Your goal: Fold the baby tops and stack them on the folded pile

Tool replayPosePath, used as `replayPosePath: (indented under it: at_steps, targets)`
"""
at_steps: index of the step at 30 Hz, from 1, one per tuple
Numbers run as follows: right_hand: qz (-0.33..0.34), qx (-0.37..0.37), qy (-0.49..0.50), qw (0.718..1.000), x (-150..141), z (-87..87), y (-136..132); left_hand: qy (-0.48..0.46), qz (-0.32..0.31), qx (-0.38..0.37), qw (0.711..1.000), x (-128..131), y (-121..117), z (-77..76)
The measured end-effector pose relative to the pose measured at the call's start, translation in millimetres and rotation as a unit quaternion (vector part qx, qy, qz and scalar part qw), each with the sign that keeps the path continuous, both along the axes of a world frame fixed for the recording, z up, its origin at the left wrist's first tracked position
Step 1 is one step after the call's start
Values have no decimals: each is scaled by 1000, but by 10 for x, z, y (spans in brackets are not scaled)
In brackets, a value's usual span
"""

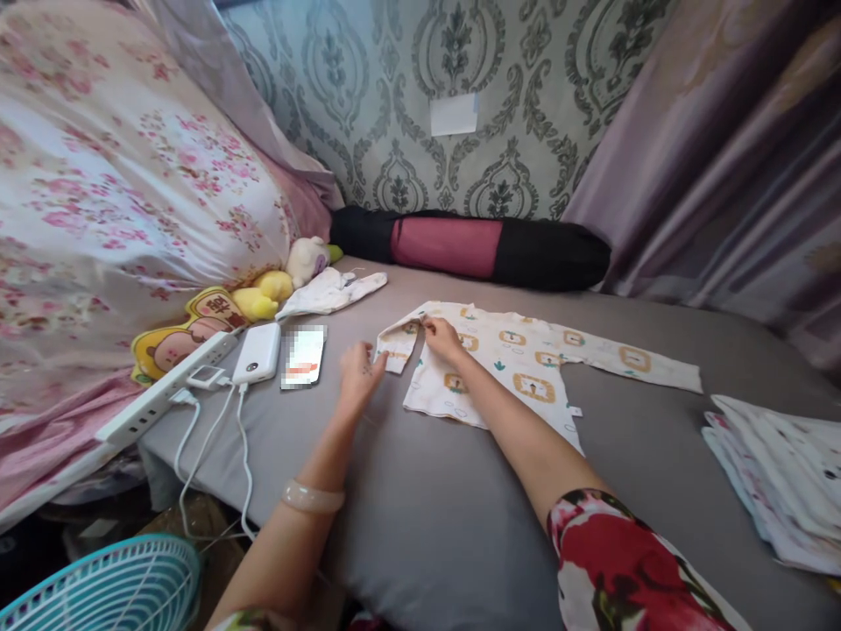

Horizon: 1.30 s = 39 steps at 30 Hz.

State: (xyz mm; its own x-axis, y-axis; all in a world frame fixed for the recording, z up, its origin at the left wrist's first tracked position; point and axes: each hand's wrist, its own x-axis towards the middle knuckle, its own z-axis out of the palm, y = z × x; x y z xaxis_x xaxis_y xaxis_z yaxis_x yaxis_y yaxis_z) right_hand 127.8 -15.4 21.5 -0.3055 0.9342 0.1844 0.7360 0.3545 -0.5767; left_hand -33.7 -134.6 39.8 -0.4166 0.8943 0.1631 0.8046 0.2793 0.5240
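A white long-sleeved baby shirt with tan lion prints lies spread on the grey bed sheet. Its right-hand sleeve stretches straight out, while the left-hand sleeve bends down toward me. My right hand pinches the shirt's fabric at the inner edge of the bent sleeve, near the underarm. Beside that sleeve's cuff is my left hand, fingers loosely curved and apart, the thumb at the cloth's edge. A pale bangle circles my left wrist.
Folded clothes are stacked at the right. On the left sit a phone, a white power bank, a power strip with cables, plush toys and a small white garment. A black-and-maroon long bag lies behind; a turquoise fan stands lower left.
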Motion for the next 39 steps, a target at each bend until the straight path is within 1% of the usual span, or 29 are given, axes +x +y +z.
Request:
replayPosePath:
  at_steps: [1, 3, 5, 6, 9, 12, 14, 15, 18, 20, 22, 24, 26, 28, 29, 31, 35, 39]
  targets:
    - [-12, -11, 12, 1000, 44, 27, 57, 6, 9, -26, 1000, -62, 58, 14]
    - [-60, -3, 14, 998, 141, 63, 172, 3, 10, -88, 996, -143, 159, 41]
    - [-108, 23, -18, 994, 232, 67, 269, -21, 0, -134, 991, -169, 242, 61]
    - [-118, 29, -41, 992, 268, 58, 306, -37, -4, -147, 988, -168, 279, 66]
    - [-94, 26, -108, 989, 324, 1, 358, -83, -18, -163, 983, -156, 391, 74]
    - [-70, 41, -148, 986, 314, -70, 343, -89, -64, -169, 980, -187, 510, 113]
    - [-68, 51, -160, 983, 296, -109, 323, -43, -88, -144, 985, -237, 592, 179]
    - [-68, 51, -164, 983, 288, -123, 316, -6, -89, -122, 988, -268, 635, 222]
    - [-72, 42, -173, 981, 273, -145, 306, 103, -56, -46, 992, -360, 783, 359]
    - [-73, 41, -178, 980, 269, -143, 300, 135, -46, 8, 990, -417, 899, 420]
    - [-73, 41, -179, 980, 267, -135, 288, 139, -59, 65, 986, -472, 1022, 436]
    - [-72, 39, -178, 981, 266, -125, 272, 131, -90, 123, 980, -531, 1141, 403]
    - [-71, 37, -178, 981, 264, -118, 256, 122, -133, 173, 968, -594, 1241, 332]
    - [-69, 35, -179, 981, 262, -116, 243, 122, -176, 202, 956, -656, 1311, 240]
    - [-69, 36, -180, 981, 261, -116, 239, 126, -191, 205, 952, -683, 1333, 191]
    - [-67, 39, -180, 981, 261, -115, 232, 140, -199, 188, 952, -724, 1352, 96]
    - [-64, 40, -181, 981, 264, -103, 227, 163, -167, 111, 966, -740, 1327, -66]
    - [-62, 37, -180, 981, 264, -94, 230, 165, -140, 58, 975, -718, 1325, -174]
